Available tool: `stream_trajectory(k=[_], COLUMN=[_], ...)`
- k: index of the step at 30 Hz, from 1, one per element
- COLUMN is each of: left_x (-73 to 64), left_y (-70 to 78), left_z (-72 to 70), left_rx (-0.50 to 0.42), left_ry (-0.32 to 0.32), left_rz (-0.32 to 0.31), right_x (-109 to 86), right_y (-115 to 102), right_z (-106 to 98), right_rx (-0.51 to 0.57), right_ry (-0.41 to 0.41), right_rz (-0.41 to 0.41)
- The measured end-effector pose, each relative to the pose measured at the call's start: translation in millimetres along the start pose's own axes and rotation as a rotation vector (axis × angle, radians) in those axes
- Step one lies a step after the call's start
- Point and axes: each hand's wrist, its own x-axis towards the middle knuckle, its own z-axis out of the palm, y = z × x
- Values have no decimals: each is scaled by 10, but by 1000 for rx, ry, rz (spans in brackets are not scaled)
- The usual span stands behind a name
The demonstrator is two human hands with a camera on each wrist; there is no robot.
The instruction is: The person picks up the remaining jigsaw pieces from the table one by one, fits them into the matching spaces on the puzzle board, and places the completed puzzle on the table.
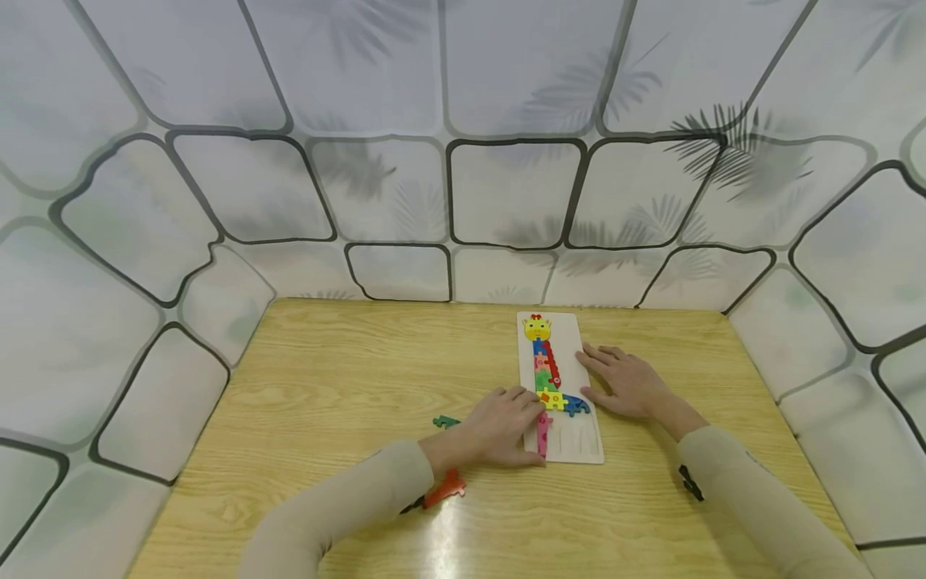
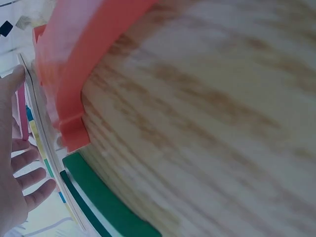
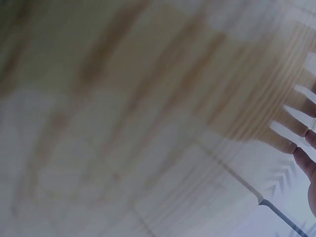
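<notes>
A white board (image 1: 569, 346) holds a colourful giraffe jigsaw: a yellow head (image 1: 538, 329), a neck of blue, pink and green pieces, a red mane (image 1: 553, 363), a yellow body piece (image 1: 553, 400) and a blue rear piece (image 1: 576, 405). My left hand (image 1: 502, 429) reaches over the board's left edge. Its thumb and index finger hold the pink puzzle piece (image 1: 542, 437) by its two ends, below the yellow body. At the board's right edge my right hand (image 1: 628, 383) rests with fingers stretched out, fingertips on the rim.
Left of the board, a green piece (image 1: 445, 420) and an orange-red piece (image 1: 446, 488) lie partly behind my left arm, with something dark (image 1: 414, 505) beside them. A small black object (image 1: 690, 482) is by my right sleeve. Stone-patterned walls (image 1: 398, 273) border the wooden table (image 1: 347, 354).
</notes>
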Motion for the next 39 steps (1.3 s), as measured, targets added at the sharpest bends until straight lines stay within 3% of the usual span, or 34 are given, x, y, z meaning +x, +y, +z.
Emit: stream_trajectory(k=[27, 39], left_x=[39, 65], left_y=[-33, -48], left_z=[-32, -57], left_rx=[-16, -66], left_ry=[-24, -36], left_rz=[1, -14], right_x=[3, -1], right_y=[23, 22], right_z=[20, 38], right_rx=[-1, 9], right_ry=[8, 19], right_rz=[-1, -5])
